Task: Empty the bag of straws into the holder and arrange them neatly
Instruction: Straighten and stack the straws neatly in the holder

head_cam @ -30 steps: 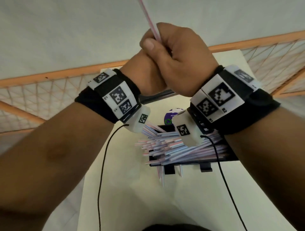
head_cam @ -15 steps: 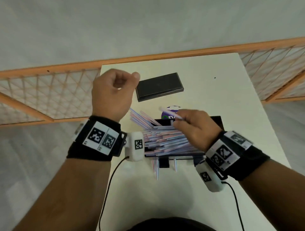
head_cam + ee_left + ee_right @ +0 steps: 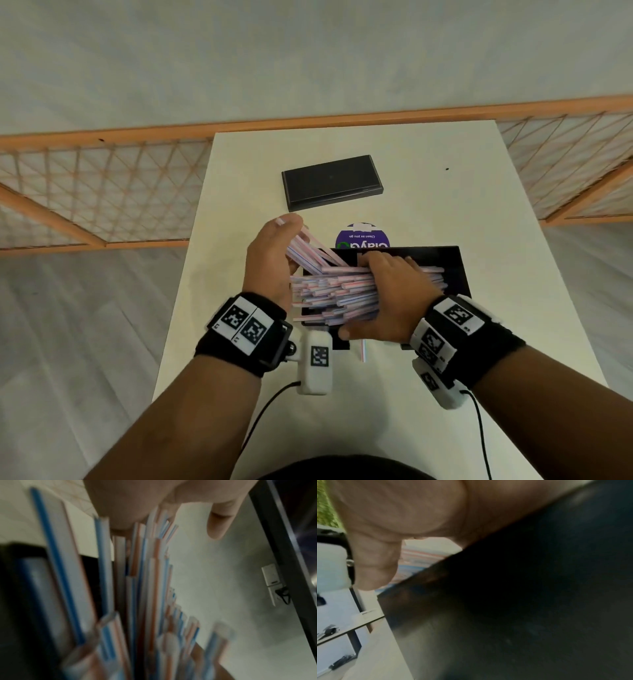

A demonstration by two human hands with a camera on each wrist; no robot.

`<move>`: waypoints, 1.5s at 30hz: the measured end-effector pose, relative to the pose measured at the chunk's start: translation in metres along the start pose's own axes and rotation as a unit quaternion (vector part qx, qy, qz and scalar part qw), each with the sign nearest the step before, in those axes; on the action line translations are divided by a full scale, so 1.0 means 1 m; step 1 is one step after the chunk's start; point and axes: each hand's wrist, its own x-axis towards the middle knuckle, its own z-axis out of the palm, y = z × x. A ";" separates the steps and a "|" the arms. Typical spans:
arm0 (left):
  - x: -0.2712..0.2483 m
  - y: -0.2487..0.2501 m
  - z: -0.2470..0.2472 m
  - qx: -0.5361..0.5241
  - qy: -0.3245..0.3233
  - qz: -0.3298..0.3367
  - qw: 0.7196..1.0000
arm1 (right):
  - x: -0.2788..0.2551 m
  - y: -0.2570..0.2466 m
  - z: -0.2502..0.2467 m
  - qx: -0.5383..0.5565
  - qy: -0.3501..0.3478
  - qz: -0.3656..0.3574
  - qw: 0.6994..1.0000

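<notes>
A pile of white straws [image 3: 329, 291] with red and blue stripes lies crosswise in the black holder [image 3: 452, 270], with the left ends sticking out past its side. My left hand [image 3: 274, 260] stands edge-on there, its flat palm against those straw ends [image 3: 154, 545]. My right hand [image 3: 387, 294] lies over the middle of the pile, fingers curled over the far side and thumb [image 3: 373, 568] along the near side, clasping the straws. One loose straw [image 3: 363, 351] pokes out on the table below the holder's front.
A black rectangular lid [image 3: 330, 181] lies further back on the white table [image 3: 479, 212]. A purple round label [image 3: 363, 236] shows just behind the holder. An orange lattice railing [image 3: 102, 192] runs behind and beside the table.
Both hands came down from in front of the camera, where they held one straw. The right hand laid it on the pile and now clasps the straws; the left palm moved against their ends.
</notes>
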 end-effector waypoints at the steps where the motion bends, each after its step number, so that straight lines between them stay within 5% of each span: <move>1: 0.001 0.001 0.000 -0.006 -0.013 0.001 1.000 | 0.002 0.000 0.002 0.015 0.003 0.007 1.000; 10: -0.014 -0.001 0.005 0.107 -0.086 0.110 0.984 | 0.005 -0.007 0.011 0.058 0.054 0.009 0.997; 15: -0.017 0.001 0.016 0.035 -0.025 0.095 0.995 | 0.009 -0.006 0.004 0.062 0.056 -0.023 0.996; 22: -0.015 0.013 0.014 -0.027 -0.007 0.102 0.994 | 0.002 -0.023 -0.003 0.126 0.183 -0.106 0.969; 28: -0.009 -0.002 0.003 -0.052 0.022 0.057 0.997 | -0.001 -0.038 -0.005 0.097 0.149 -0.108 0.978; 33: -0.003 0.000 -0.002 0.033 0.077 0.101 0.991 | -0.002 -0.043 -0.010 0.102 0.115 -0.116 0.981; 39: 0.003 0.004 -0.006 0.022 0.045 0.035 0.998 | -0.006 -0.053 -0.025 0.158 0.189 -0.190 0.951; 45: -0.003 -0.003 0.007 0.035 0.082 0.090 0.992 | -0.005 -0.066 -0.041 0.196 0.314 -0.271 0.888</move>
